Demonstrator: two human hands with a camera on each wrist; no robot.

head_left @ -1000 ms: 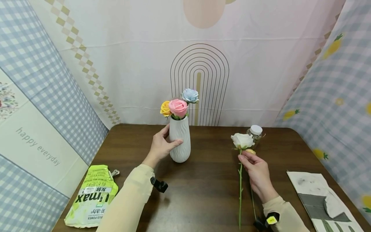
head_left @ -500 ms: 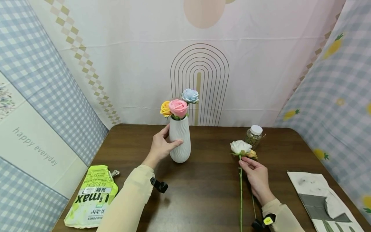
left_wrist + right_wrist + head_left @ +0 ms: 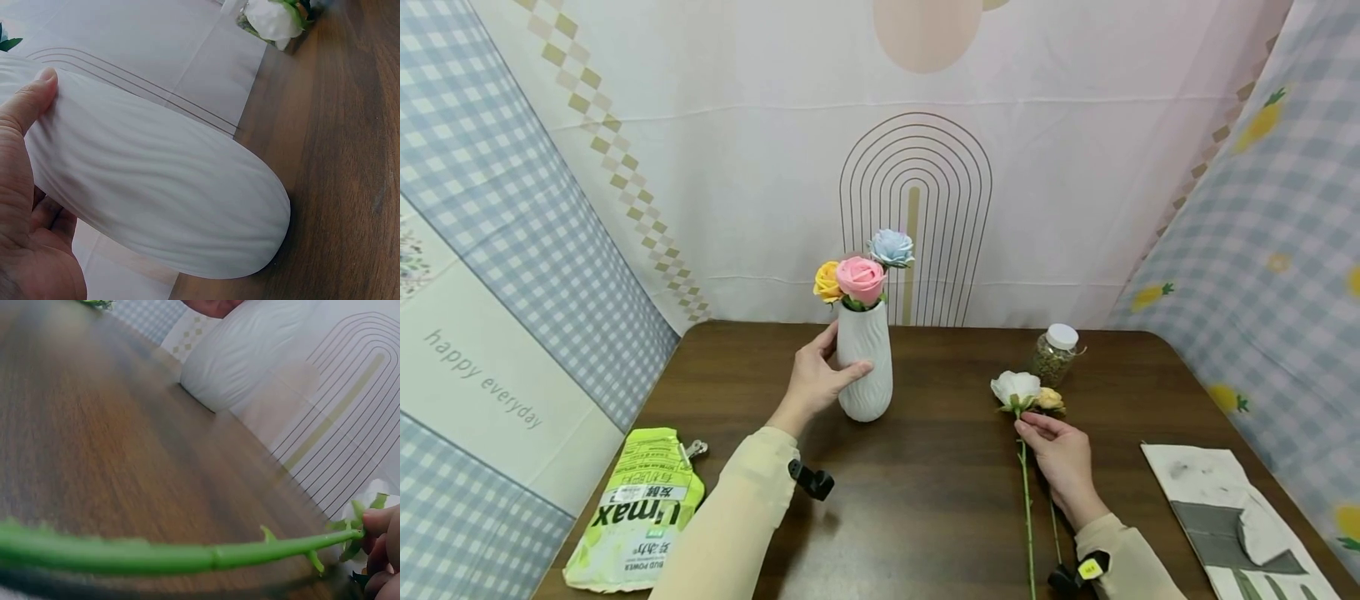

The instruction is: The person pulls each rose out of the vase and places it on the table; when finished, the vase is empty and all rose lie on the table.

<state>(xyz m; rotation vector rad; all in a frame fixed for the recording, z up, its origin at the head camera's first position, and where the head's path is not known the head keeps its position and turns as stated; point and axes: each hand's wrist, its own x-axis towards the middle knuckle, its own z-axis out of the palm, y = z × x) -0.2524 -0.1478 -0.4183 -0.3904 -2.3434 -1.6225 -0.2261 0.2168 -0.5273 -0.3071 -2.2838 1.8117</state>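
My left hand (image 3: 816,377) grips a white ridged vase (image 3: 867,371), thumb across its front. The vase stands upright and holds a pink rose (image 3: 861,280), a yellow rose (image 3: 827,282) and a light blue flower (image 3: 892,248). Between thumb and fingers, my right hand (image 3: 1062,462) pinches a white rose (image 3: 1017,388) just below its bloom. Its green thorny stem (image 3: 156,556) crosses the right wrist view. Behind that hand lies a pale yellow flower (image 3: 1049,400) on a thin stem. In the left wrist view the vase (image 3: 162,175) hides part of my fingers.
Behind the white rose stands a glass jar (image 3: 1054,357) with a white lid. A green and white bag (image 3: 640,508) lies at the table's left with a metal clip (image 3: 697,448). Toward the right edge is a folded white and grey cloth-like item (image 3: 1232,508). Curtains hang behind the table.
My right hand has lowered the white rose and drawn it slightly toward me, uncovering the jar and the pale yellow flower. The left hand and vase have stayed in place.
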